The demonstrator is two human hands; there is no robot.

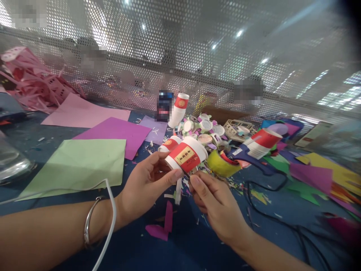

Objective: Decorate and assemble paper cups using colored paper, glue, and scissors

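Observation:
My left hand (152, 180) is closed around a red and white paper cup (188, 155), which is tilted with its rim to the upper right. The thumb presses near the cup's base. My right hand (211, 199) pinches a thin dark piece (186, 174) against the cup's lower edge; its kind is mostly hidden by the fingers. Just behind the held cup lies a second red and white paper cup (168, 143), partly covered. Beneath my hands, purple paper scraps (168, 216) and a white strip (178, 191) lie on the blue tabletop (135, 244).
Green (81, 162), purple (115, 131) and pink sheets (81, 111) lie left. A cup stack (179, 109) stands behind small paper-decorated pieces (205, 126). At right are another cup stack (261, 143) and a blue corded tool (254, 162). A white cable (111, 210) crosses my left wrist.

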